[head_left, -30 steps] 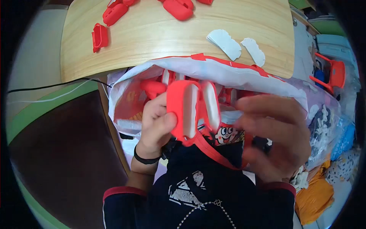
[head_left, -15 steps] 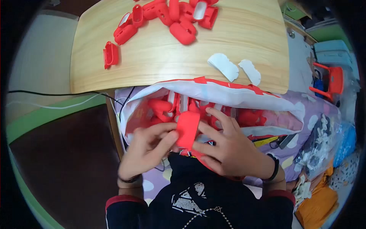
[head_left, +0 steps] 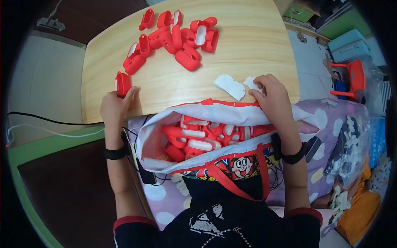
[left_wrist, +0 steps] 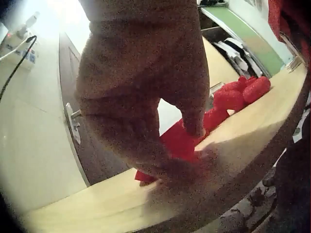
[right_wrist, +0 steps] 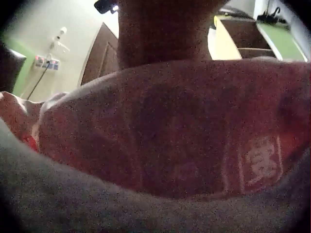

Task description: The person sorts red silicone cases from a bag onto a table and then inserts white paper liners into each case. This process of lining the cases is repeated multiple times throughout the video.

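Note:
At the left of the table, my left hand [head_left: 113, 108] holds a red earphone case cover [head_left: 123, 84] between thumb and fingers. In the left wrist view, the thumb and fingers of the left hand [left_wrist: 146, 107] lie on either side of the red cover [left_wrist: 180, 141], low over the tabletop. Toward the table's right edge, my right hand [head_left: 273, 97] pinches a white paper card [head_left: 250, 82] with curled fingers. Beside that card lies a small stack of white cards [head_left: 230, 86]. In the right wrist view, bag fabric hides the right fingers.
More red covers [head_left: 188, 58] lie scattered and piled farther back on the wooden table [head_left: 178, 91]. Between my body and the table, a wide-mouthed bag [head_left: 244, 113] holds many red covers with white inserts [head_left: 201, 144]. Cables [head_left: 53, 118] run at the left.
The red cover has gone from both hands over the bag to the left side of the table with my left hand. My right hand has moved from it to the white card.

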